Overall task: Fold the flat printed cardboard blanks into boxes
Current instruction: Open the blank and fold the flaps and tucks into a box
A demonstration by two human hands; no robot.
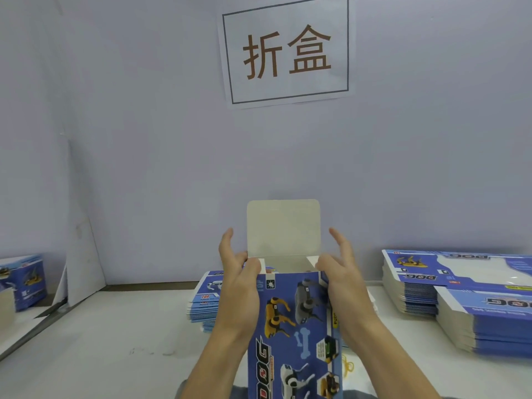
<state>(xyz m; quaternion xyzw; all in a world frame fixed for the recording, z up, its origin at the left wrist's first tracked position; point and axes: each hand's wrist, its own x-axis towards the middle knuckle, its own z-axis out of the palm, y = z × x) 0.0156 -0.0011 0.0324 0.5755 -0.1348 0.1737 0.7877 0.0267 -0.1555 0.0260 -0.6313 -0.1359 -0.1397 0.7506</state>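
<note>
Held upright over the table (121,326) at 6 o'clock, box (293,326) gripped by left hand (240,279) and right hand (342,279), thumbs on side flaps (forefingers raised, free): best tucking both dust flaps inward first, then closing top lid flap (283,227) at 12 o'clock.

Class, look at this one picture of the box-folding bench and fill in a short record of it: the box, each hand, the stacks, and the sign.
box: blue printed box held upright, top flap standing open, plain inside showing
left hand: grips the box's left side near the top
right hand: grips the right side, index finger raised
flat blanks: one stack on the table's right, another behind the box
wall sign: two large printed characters in a frame
</note>
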